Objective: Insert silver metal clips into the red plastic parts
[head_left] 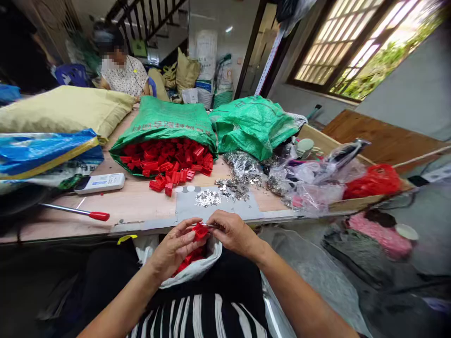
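Note:
My left hand (174,249) grips a small red plastic part (200,231) between fingers and thumb. My right hand (232,232) pinches a thin silver metal piece (212,226) against that part. Below my hands, a white bag (197,272) on my lap holds more red parts. A grey mat (225,209) lies on the table edge just beyond my hands, with a scatter of small silver metal pieces (207,198) on it. Farther on, a green woven sack (162,123) lies open, spilling red plastic parts (169,162).
A red-handled screwdriver (98,215) and a white remote control (100,183) lie on the wooden table (70,225). Filled sacks stand left and ahead. Plastic bags (310,180) crowd the right side. A seated co-worker (123,75) is across the table.

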The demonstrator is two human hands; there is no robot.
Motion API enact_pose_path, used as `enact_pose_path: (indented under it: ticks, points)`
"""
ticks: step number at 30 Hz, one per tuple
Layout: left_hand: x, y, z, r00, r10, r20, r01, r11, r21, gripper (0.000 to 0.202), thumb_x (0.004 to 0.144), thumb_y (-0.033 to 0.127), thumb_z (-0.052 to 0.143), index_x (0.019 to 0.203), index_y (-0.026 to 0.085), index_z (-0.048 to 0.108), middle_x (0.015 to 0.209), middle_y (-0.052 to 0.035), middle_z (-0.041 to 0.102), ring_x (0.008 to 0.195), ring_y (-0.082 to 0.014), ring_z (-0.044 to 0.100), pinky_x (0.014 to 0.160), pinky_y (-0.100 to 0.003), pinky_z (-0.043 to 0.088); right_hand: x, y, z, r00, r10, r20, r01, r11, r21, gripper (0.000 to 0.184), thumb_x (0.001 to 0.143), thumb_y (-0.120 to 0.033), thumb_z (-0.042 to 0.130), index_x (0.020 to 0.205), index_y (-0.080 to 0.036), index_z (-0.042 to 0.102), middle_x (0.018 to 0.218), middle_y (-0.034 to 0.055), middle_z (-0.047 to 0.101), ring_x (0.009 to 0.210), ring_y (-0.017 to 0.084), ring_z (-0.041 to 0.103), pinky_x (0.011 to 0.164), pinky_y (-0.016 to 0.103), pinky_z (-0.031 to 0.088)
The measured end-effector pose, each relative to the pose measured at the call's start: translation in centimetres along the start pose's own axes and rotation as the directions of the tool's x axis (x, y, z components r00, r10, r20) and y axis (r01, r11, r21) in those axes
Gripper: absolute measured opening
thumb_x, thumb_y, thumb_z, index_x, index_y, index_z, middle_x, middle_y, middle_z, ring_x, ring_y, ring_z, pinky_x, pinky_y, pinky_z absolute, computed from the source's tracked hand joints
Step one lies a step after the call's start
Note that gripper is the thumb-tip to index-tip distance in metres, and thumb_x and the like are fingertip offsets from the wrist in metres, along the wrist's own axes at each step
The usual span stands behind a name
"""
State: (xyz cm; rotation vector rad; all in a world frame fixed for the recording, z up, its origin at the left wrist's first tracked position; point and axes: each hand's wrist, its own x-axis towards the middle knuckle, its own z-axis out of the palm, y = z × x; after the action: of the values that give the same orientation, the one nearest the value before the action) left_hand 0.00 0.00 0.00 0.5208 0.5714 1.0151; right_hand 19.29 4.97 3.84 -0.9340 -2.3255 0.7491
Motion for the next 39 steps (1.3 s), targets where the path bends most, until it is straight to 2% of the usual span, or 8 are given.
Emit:
enact_pose_path:
  ticks: [3,6,9,12,18,23,36,39]
  points:
    - [0.3,0.4,-0.3,1.000,0.000,-0.019,0.000,1.000,-0.023,0.028,0.082,0.018,0.061,0.109,0.017,0.060,0.108,-0.0084,0.069,0.100,-0.0194,0.065,0.091,-0.031,0.047,0.0,0.0,0.6,0.996,0.070,-0.061,-0.066,0.996,0.057,0.016,0.076,-0.003,0.055,0.082,-0.016,0.061,0.076,0.0005,0.060,0.067,0.011,0.053,0.062,0.021,0.039]
    - [0.5,0.4,-0.2,0.999,-0.006,-0.040,0.007,1.000,0.015,0.021,0.084,0.026,0.060,0.103,0.018,0.061,0.099,-0.0063,0.069,0.089,-0.0176,0.066,0.077,-0.027,0.049,-0.3,0.0,1.2,0.980,0.164,-0.115,-0.145,0.977,0.156,0.010,0.079,-0.009,0.056,0.083,-0.017,0.060,0.072,-0.0015,0.059,0.059,0.009,0.048,0.055,0.019,0.036]
    - [0.6,0.1,0.2,0.996,0.005,-0.093,0.008,0.990,0.143,0.017,0.082,0.032,0.063,0.090,0.017,0.062,0.084,-0.0031,0.067,0.071,-0.0129,0.062,0.060,-0.021,0.044,-0.6,-0.2,1.6,0.965,0.223,-0.141,-0.186,0.954,0.235,0.005,0.081,-0.013,0.057,0.083,-0.017,0.059,0.070,-0.0028,0.059,0.054,0.008,0.044,0.052,0.019,0.034]
    - [0.9,-0.3,0.5,0.986,0.038,-0.161,0.004,0.968,0.252,0.018,0.077,0.032,0.068,0.079,0.015,0.062,0.071,0.0004,0.061,0.058,-0.0078,0.052,0.053,-0.019,0.037,-0.9,-0.5,1.8,0.961,0.227,-0.161,-0.186,0.955,0.232,0.002,0.082,-0.017,0.057,0.083,-0.017,0.059,0.070,-0.0023,0.060,0.057,0.008,0.046,0.054,0.019,0.036]
    - [1.0,-0.5,0.3,0.983,0.069,-0.172,-0.017,0.957,0.290,0.022,0.074,0.035,0.071,0.076,0.015,0.063,0.061,0.0037,0.054,0.053,-0.0055,0.044,0.052,-0.018,0.034,-1.1,-0.8,2.1,0.967,0.173,-0.189,-0.140,0.975,0.173,0.004,0.082,-0.016,0.057,0.083,-0.018,0.060,0.072,-0.0009,0.061,0.060,0.010,0.050,0.058,0.020,0.039]
    - [1.1,-0.5,0.1,0.983,0.094,-0.158,-0.038,0.945,0.326,0.021,0.074,0.035,0.071,0.078,0.015,0.065,0.068,0.0014,0.058,0.057,-0.0070,0.047,0.054,-0.018,0.035,-1.2,-0.8,2.1,0.971,0.130,-0.202,-0.099,0.982,0.159,0.008,0.081,-0.012,0.055,0.084,-0.017,0.060,0.073,-0.0004,0.061,0.061,0.010,0.051,0.058,0.021,0.040]
    - [1.2,-0.6,-0.3,0.976,0.161,-0.149,-0.081,0.895,0.438,0.018,0.076,0.035,0.069,0.078,0.017,0.069,0.092,-0.0030,0.066,0.079,-0.0131,0.058,0.072,-0.023,0.045,-1.4,-0.3,2.4,0.981,0.032,-0.190,-0.017,0.997,0.079,0.012,0.079,-0.007,0.055,0.082,-0.018,0.058,0.075,0.0000,0.058,0.064,0.010,0.050,0.060,0.021,0.040]
    - [1.2,-0.6,-0.2,0.967,0.207,-0.151,-0.106,0.860,0.498,0.018,0.076,0.035,0.069,0.078,0.017,0.068,0.087,-0.0017,0.065,0.077,-0.0120,0.057,0.072,-0.021,0.045,-1.4,-0.2,2.4,0.982,0.016,-0.188,-0.002,0.997,0.073,0.012,0.080,-0.007,0.054,0.083,-0.018,0.058,0.076,0.0003,0.058,0.065,0.010,0.051,0.061,0.021,0.040]
